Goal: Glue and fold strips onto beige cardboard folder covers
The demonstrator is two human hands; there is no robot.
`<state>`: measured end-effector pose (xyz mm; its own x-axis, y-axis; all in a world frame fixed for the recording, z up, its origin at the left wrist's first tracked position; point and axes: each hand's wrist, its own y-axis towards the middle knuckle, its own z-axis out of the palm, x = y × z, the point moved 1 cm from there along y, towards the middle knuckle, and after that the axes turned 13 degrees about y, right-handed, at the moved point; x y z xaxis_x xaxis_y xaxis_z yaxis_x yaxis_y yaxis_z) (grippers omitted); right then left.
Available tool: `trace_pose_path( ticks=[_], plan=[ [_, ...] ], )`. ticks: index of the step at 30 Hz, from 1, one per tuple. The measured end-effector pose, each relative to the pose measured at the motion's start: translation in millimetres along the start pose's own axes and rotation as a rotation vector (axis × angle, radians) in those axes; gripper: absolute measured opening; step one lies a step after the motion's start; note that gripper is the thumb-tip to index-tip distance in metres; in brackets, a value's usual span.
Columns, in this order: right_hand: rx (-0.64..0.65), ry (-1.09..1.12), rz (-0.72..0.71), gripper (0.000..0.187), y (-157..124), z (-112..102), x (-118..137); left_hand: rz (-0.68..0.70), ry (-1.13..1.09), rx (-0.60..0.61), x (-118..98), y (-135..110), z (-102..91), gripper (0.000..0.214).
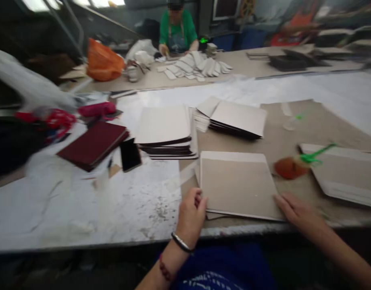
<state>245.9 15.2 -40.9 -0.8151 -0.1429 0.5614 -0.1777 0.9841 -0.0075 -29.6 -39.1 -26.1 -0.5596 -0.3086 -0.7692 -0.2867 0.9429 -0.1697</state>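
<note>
A beige cardboard panel (238, 185) with a paler strip along its far edge lies in front of me, near the table's front edge. My left hand (193, 209) is closed at its left edge, fingers curled and thumb on the border. At the near right corner, my right hand (291, 205) grips the panel's edge with fairly straight fingers. Part of another sheet shows beneath the panel at the left and front. Just right of it sits a blurred orange-brown pot (290, 168) with a green-handled brush (317, 155).
Stacked pale panels (165, 125) and a second stack (238, 117) stand farther back. More panels (349, 173) lie right. A dark red book (94, 143) and a phone (130, 154) lie left. Across the table, a person in green (178, 30) works behind a pile of pale strips (197, 64).
</note>
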Motion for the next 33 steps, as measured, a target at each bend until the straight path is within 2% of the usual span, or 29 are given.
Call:
trace_pose_path(
  ticks=[4, 9, 21, 28, 33],
  plan=[
    [0.041, -0.041, 0.09, 0.03, -11.6, -11.8, 1.0, 0.022, -0.02, 0.042, 3.6, 5.4, -0.2, 0.022],
    [0.046, 0.003, 0.102, 0.029, -7.8, -9.4, 9.7, 0.031, 0.002, 0.045, 1.4, 2.2, -4.0, 0.024],
    [0.069, 0.068, 0.096, 0.03, -8.2, -8.4, 2.5, 0.036, 0.039, 0.024, -1.0, 2.7, -3.3, 0.026],
    [0.078, 0.07, 0.101, 0.026, -10.0, -15.5, 18.7, -0.017, 0.099, 0.052, -0.2, 2.2, -4.7, 0.045],
    [0.076, 0.04, 0.147, 0.023, -9.4, -16.9, 19.4, -0.084, 0.122, 0.079, 5.9, 6.2, -3.9, 0.057]
  ],
)
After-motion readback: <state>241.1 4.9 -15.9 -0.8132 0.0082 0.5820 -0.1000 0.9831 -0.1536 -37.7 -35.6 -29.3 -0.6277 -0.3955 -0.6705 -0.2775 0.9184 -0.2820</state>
